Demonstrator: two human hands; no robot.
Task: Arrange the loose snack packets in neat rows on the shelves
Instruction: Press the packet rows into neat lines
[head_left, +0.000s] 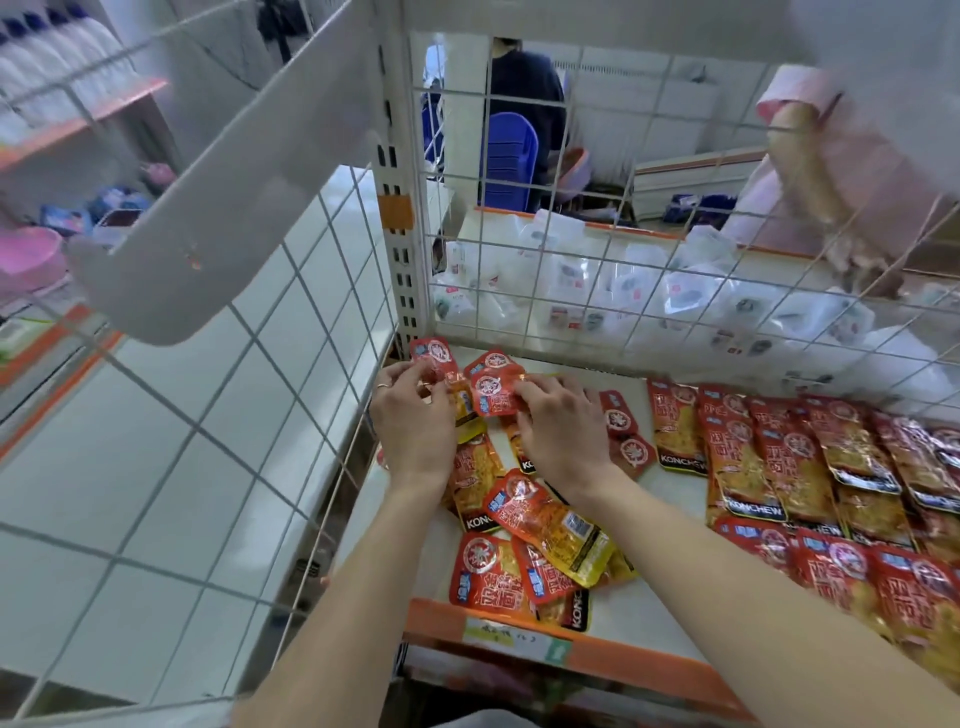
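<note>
Where the hands meet: back left corner of the shelf (655, 564).
Left hand (415, 418): fingers curled, pinching a red packet (435, 353).
Right hand (563, 423): fingertips pinching the edge of a second packet (493, 397).
Loose pile (524, 525): shelf's left side, under and in front of both hands.
Rows (769, 457): overlapping packets on the shelf's right side.
Mesh (576, 218): behind the shelf.

What you wear: one ring (382, 385)
Both forearms (363, 566) are uncovered; the thin band sits on a finger of your left hand (410, 421).
</note>
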